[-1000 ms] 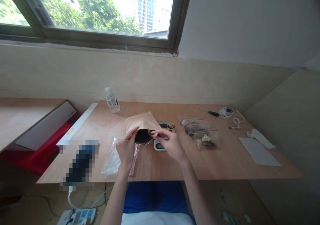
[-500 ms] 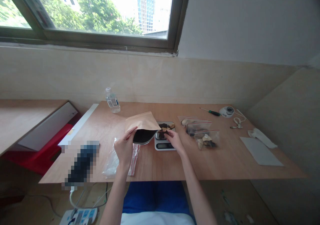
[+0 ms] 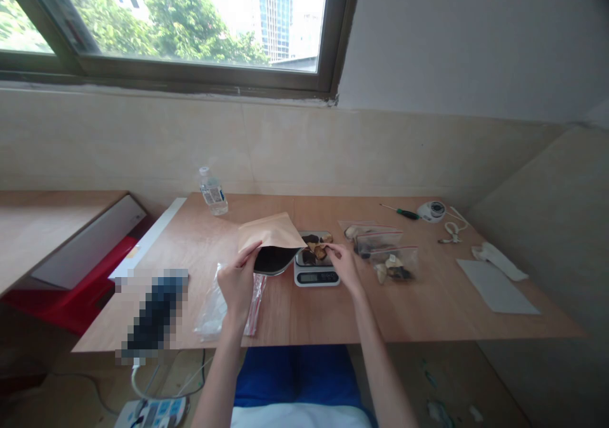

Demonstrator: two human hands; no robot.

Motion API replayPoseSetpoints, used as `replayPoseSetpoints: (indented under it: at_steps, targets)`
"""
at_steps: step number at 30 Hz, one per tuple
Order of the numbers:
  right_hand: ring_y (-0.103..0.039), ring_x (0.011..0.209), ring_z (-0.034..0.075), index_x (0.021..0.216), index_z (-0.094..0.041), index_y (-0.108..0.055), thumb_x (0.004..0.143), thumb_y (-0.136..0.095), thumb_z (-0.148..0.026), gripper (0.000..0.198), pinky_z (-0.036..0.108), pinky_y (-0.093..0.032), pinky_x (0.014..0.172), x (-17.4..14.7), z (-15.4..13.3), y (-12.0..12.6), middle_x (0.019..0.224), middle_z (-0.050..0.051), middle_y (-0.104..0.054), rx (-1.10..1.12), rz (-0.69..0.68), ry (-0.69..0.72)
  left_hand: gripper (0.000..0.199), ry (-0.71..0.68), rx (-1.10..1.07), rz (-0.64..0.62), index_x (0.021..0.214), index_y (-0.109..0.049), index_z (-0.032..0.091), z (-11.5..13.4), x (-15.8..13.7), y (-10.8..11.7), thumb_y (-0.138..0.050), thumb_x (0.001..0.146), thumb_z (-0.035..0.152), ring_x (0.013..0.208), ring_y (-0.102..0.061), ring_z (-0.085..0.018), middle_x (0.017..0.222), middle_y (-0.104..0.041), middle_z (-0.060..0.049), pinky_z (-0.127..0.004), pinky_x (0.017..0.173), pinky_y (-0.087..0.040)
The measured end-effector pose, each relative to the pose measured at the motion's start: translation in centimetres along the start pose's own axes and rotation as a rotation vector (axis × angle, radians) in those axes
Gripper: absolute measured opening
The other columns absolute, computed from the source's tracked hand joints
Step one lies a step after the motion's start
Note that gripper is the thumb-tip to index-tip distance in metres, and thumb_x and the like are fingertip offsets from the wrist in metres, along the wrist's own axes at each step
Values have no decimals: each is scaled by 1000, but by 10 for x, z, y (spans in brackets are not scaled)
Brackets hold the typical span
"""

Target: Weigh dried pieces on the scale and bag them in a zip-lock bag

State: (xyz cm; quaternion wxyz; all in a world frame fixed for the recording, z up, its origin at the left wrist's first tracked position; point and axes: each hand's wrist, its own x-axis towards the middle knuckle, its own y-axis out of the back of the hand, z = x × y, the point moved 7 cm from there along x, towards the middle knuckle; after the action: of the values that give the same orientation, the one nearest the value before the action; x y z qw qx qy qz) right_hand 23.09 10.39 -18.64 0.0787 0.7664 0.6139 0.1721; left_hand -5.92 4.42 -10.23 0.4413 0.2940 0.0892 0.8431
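Note:
My left hand (image 3: 238,280) grips a brown paper pouch (image 3: 273,230) by its edge, its dark mouth tilted toward me. Beside the pouch stands a white digital scale (image 3: 318,279) with dark and tan dried pieces (image 3: 314,249) on its metal plate. The kind of pieces is too small to tell for sure. Over the right side of the plate, my right hand (image 3: 344,267) has its fingertips pinched at a tan piece. Whether that piece is lifted off the plate I cannot tell.
Several zip bags of dried pieces (image 3: 394,268) lie right of the scale; clear plastic bags (image 3: 212,314) lie to the left. A water bottle (image 3: 214,193), a screwdriver (image 3: 406,214), a dome camera (image 3: 432,212), and a white sheet (image 3: 497,286) are farther out on the table.
My right hand has shifted a little to the right across the plate, uncovering more of the scale's display. My left hand and the pouch have hardly moved.

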Motion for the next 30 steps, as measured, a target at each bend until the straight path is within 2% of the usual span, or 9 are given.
replayPoseSetpoints:
  at_steps: [6,9,14,17,20,23,26,30]
  targets:
    - [-63,75,24,100,-10,-67,74,-51,-40,43,37,-47,73,6,24,21,85,13,-70,-87,148,-64,21,23,-19,-13,95,-73,30,3,0,0,-60,80,37,79,-70,-19,86,-75,3,-24,65,-50]
    - [-62,69,24,93,-10,-67,73,-51,-39,39,37,-47,69,4,32,20,75,12,-68,-122,178,-76,20,25,-26,-17,94,-73,31,4,-1,0,-60,80,38,82,-70,-19,88,-75,4,-24,67,-50]
    - [-60,71,23,72,-16,-65,71,-54,-38,25,37,-47,72,-2,30,12,74,10,-66,-173,176,-28,21,28,-20,-25,95,-72,30,2,0,-1,-60,80,37,80,-70,-19,85,-75,4,-24,65,-50]
    - [-58,80,25,73,-16,-65,72,-55,-38,24,41,-45,80,-5,21,14,80,11,-62,-218,229,-4,21,32,-23,-25,96,-72,30,2,1,-1,-59,80,36,81,-70,-19,87,-75,4,-24,65,-49]
    - [-55,91,26,88,-13,-65,77,-51,-37,30,43,-42,87,-10,2,21,94,15,-58,-248,300,24,20,32,-19,-23,95,-73,30,2,0,-1,-60,80,36,80,-70,-19,85,-75,4,-23,63,-49]
    - [-55,88,22,95,-14,-63,85,-44,-33,29,37,-44,83,-18,-32,21,99,13,-56,-234,285,121,21,24,-18,-29,95,-73,30,3,-1,-3,-59,80,36,78,-70,-19,84,-75,4,-23,62,-49]
    - [-55,76,18,95,-18,-63,89,-41,-27,24,30,-46,71,-35,-80,9,92,8,-59,-135,154,309,21,18,-11,-31,96,-72,30,4,-2,-6,-59,80,37,77,-70,-18,85,-75,3,-24,63,-49]
    - [-58,80,16,97,-20,-63,90,-40,-19,24,27,-47,74,-65,-128,-30,86,5,-63,-17,-111,467,23,23,3,-30,96,-72,29,5,-2,-7,-59,80,39,75,-70,-19,82,-75,2,-24,63,-49]
